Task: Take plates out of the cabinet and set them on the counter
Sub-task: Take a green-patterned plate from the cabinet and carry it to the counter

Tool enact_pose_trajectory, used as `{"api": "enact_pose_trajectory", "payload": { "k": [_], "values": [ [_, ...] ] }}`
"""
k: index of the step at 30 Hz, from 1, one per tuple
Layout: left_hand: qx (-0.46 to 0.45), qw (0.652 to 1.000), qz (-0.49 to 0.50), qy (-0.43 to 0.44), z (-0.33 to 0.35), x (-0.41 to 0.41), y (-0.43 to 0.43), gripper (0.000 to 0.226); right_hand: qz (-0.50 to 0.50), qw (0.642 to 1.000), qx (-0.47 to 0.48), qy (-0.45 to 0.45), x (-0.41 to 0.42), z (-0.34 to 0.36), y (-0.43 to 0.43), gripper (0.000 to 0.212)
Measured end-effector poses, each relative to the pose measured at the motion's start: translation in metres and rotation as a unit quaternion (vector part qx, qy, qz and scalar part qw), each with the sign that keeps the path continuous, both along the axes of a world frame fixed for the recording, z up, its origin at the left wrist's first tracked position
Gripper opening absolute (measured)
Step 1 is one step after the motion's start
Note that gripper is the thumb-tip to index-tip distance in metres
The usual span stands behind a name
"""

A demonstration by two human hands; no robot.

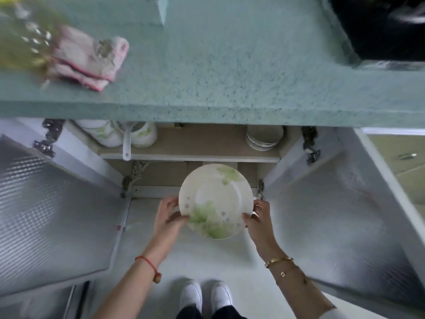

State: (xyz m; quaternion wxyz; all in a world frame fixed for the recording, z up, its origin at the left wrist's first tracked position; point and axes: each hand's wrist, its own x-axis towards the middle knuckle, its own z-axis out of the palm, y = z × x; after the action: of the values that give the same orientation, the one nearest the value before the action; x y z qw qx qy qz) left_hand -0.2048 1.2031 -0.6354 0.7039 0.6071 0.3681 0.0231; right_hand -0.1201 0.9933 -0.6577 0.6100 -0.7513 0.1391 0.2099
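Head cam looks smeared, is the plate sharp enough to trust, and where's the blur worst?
Head view: plate and both hands, left and right, fairly sharp; motion smear worst top left over the cloth; cabinet doors streaked; wide-angle bends the counter edge.

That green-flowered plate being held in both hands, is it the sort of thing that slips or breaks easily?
Probably breakable: the plate looks like glazed ceramic, stiff and thin-rimmed. Its glossy surface likely makes it slippery, which may be why the left hand and right hand both grip opposite edges. It looks moderately heavy for its size.
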Motion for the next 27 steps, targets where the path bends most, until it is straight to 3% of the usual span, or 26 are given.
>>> {"api": "enact_pose_trajectory", "payload": {
  "k": [5,15,20,27],
  "values": [
    [0.000,0.999,-0.029,-0.032,0.115,-0.015,-0.013,0.056,-0.028,0.998,0.038,-0.028,-0.020,0.129,-0.020,0.044],
    [0.002,0.977,-0.147,-0.154,0.343,0.006,-0.072,0.057,-0.132,0.975,0.142,-0.107,-0.049,0.353,-0.102,0.033],
    [-0.016,0.948,-0.248,-0.198,0.417,0.022,-0.132,0.054,-0.220,0.951,0.154,-0.151,-0.081,0.424,-0.166,0.036],
    [-0.049,0.892,-0.403,-0.199,0.468,0.041,-0.258,0.054,-0.363,0.901,0.145,-0.187,-0.136,0.475,-0.278,0.036]
  ]
}}
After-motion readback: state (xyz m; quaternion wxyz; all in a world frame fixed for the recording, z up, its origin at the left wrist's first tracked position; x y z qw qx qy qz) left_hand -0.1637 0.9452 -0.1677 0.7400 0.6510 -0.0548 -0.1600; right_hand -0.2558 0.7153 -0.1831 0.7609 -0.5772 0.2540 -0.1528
